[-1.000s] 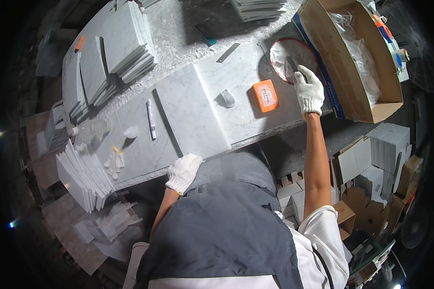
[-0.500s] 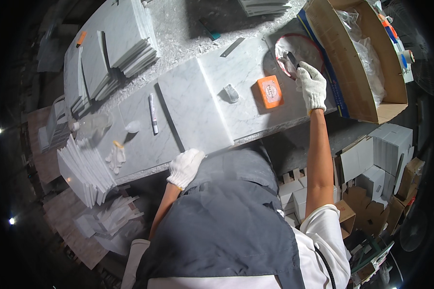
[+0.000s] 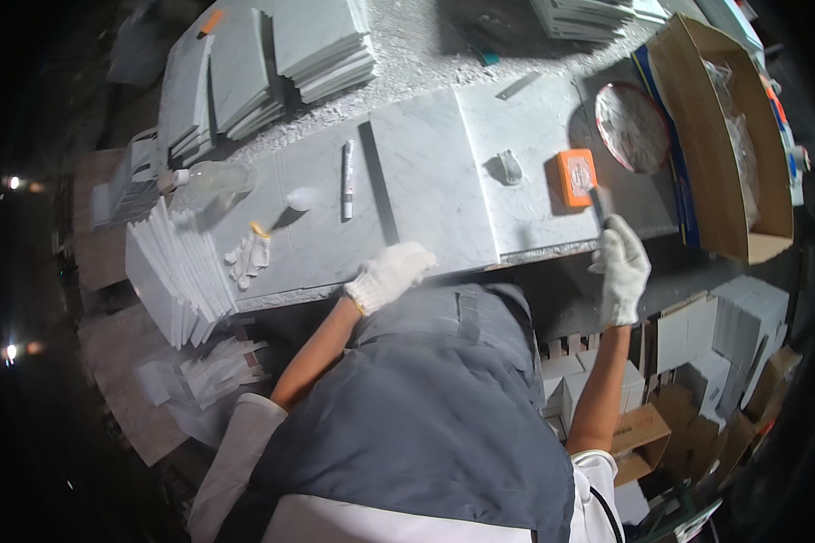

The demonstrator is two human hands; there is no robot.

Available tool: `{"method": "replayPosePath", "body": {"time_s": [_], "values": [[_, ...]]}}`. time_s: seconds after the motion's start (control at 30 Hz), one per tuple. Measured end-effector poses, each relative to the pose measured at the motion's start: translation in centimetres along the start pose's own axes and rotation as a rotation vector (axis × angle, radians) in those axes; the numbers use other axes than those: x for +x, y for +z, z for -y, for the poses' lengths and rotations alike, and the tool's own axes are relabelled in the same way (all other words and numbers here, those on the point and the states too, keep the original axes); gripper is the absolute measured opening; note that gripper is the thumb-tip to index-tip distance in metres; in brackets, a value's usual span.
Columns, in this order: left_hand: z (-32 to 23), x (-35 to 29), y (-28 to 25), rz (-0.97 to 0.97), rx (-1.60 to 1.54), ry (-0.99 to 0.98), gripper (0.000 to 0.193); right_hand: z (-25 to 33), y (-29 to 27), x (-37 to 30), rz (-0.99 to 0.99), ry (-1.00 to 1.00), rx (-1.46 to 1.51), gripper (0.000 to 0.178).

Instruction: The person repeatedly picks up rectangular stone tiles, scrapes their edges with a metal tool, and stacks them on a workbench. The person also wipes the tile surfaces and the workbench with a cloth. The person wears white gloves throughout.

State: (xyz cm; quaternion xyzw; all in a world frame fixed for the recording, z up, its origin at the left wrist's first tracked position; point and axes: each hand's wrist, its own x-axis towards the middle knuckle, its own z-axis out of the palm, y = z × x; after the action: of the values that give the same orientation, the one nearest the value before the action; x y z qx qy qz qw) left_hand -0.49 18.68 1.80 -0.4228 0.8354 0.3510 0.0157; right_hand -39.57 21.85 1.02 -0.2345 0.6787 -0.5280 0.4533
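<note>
My right hand, in a white knit glove, grips a small blurred putty knife, its blade toward an orange box. Beyond that box stands a red-rimmed bowl with whitish stuff inside. A grey-veined white marble tile lies in front of me, raised over the slab. At the tile's near edge my gloved left hand is closed, its fingertips partly hidden. A small grey lump or scrap sits between tile and orange box.
A marker, a white bulb-shaped piece, a loose glove and a clear bottle lie left. Stacked tiles stand at the back, more tiles lean at left. A cardboard box borders the right side.
My right hand has drawn the putty knife out of the bowl and toward me. My left hand stays at the tile's near edge. The whole view has shifted.
</note>
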Motion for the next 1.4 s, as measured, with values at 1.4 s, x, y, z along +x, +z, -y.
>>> {"method": "replayPosePath", "body": {"time_s": [1.4], "values": [[16.2, -8.6, 0.5, -1.101, -0.447, -0.697, 0.075, -8.9, 9.4, -17.5, 0.004, 0.312, 0.469, 0.027]]}}
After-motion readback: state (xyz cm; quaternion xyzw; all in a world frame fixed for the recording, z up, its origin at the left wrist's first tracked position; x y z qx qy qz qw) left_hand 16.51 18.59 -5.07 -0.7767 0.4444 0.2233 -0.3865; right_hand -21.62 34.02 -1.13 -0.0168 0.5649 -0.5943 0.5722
